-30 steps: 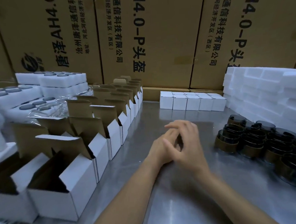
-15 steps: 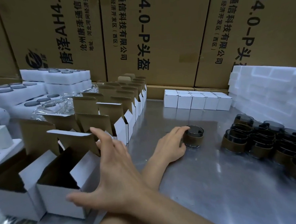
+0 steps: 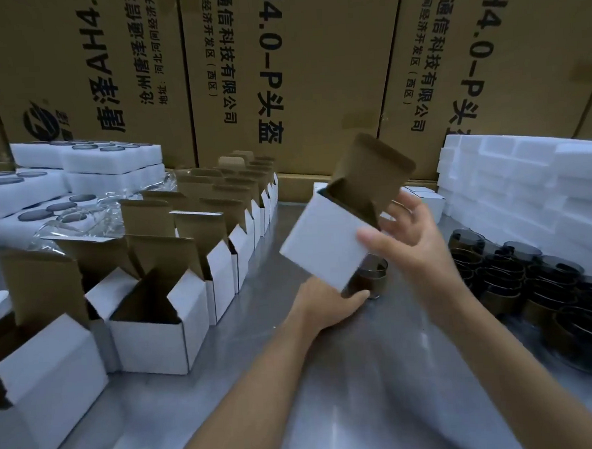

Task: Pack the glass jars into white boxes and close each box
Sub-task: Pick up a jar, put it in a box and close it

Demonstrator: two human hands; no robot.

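While held aloft, white box (image 3: 326, 243) mouth up-right.

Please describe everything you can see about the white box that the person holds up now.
The white box is small cardboard, white outside and brown inside. It is lifted above the metal table and tilted, its open top pointing up and away, the brown lid flap standing open. The right hand holds its right side; the left hand is at its lower corner.

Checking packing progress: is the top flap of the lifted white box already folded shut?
No, the white box held in the right hand has its brown flap standing open.
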